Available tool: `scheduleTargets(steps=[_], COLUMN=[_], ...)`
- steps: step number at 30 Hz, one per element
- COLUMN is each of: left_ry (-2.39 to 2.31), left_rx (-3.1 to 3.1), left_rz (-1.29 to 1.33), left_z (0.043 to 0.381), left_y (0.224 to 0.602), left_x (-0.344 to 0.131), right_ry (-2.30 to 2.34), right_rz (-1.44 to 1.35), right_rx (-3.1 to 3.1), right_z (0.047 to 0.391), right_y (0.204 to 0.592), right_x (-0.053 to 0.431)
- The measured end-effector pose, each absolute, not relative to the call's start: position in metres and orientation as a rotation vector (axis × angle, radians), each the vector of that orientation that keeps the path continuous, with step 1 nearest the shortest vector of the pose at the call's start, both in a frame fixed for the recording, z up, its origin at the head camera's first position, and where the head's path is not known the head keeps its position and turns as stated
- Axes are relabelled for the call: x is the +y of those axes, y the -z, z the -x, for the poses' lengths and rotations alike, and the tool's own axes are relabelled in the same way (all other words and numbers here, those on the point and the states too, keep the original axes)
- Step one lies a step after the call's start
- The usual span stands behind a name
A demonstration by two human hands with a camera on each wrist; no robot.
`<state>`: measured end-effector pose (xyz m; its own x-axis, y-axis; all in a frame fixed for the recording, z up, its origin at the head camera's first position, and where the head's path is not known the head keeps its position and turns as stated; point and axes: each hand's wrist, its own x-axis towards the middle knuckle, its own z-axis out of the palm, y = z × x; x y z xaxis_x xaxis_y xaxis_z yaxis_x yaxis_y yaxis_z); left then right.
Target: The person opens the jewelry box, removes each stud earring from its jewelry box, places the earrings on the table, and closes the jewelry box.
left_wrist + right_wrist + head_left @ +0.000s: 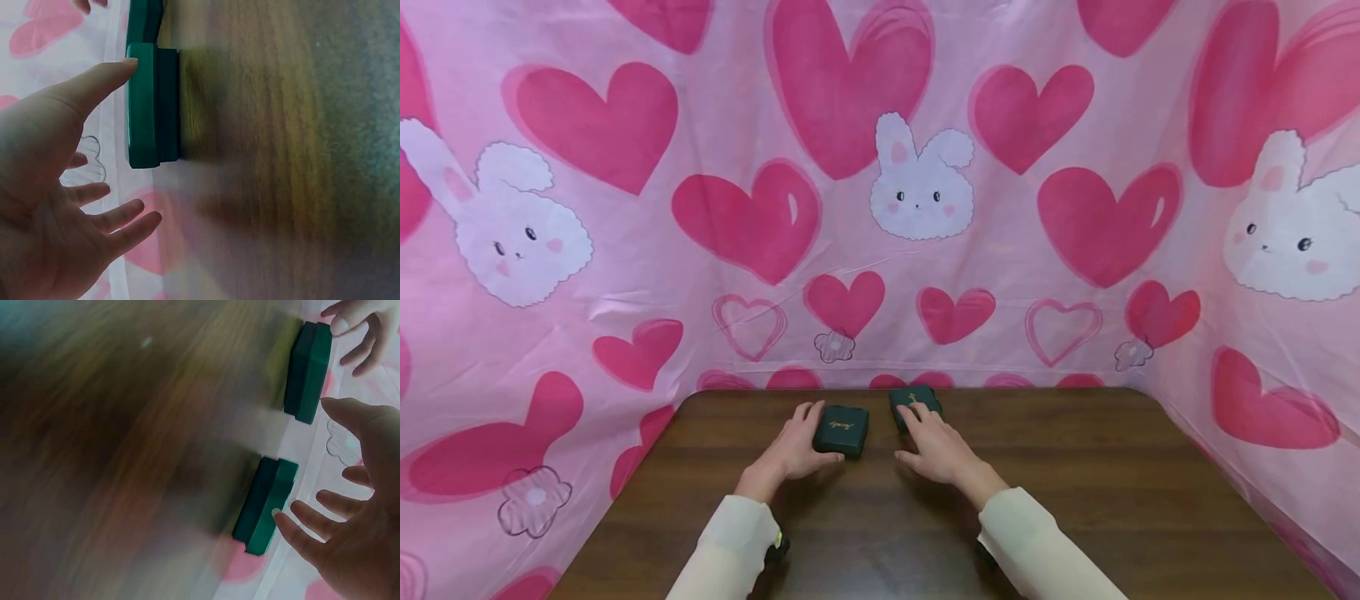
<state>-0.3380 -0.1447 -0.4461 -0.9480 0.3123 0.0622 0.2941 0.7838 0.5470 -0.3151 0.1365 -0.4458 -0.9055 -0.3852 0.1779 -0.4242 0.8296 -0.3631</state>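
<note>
Two small dark green boxes with gold lettering sit at the far part of the table. My left hand [795,447] is at the left side of the nearer box [842,431], fingers spread, thumb by its front edge. In the left wrist view the thumb overlaps a corner of this box [144,109]; I cannot tell whether it touches. My right hand [942,450] reaches over the front of the farther box [919,392], partly covering it. From the right wrist, a fingertip [277,514] appears at that box [265,503], with the fingers loosely extended.
The brown wooden table [1075,483] extends on both sides of the hands. A pink cloth [1000,250] printed with hearts and rabbits hangs behind it and along both sides. Both forearms wear pale sleeves [1030,533].
</note>
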Motion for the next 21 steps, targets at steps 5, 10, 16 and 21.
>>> scheduleTargets(steps=[5, 10, 16, 21], left_ry=[-0.911, -0.951, -1.011, -1.035], left_rx=[2.925, 2.905, 2.866, 2.857], left_rz=[-0.512, -0.486, -0.419, -0.380], left_z=[0.344, 0.349, 0.353, 0.354], left_y=[0.445, 0.445, 0.446, 0.444], left_x=[-0.145, -0.144, -0.142, -0.141], right_ry=[-0.681, -0.740, -0.875, -0.981], right_rz=[-0.659, -0.668, -0.664, -0.636], right_rx=[-2.937, -2.966, -2.982, -2.968], right_z=[0.322, 0.328, 0.335, 0.342], right_y=[0.446, 0.448, 0.454, 0.458], right_x=[0.123, 0.111, 0.099, 0.089])
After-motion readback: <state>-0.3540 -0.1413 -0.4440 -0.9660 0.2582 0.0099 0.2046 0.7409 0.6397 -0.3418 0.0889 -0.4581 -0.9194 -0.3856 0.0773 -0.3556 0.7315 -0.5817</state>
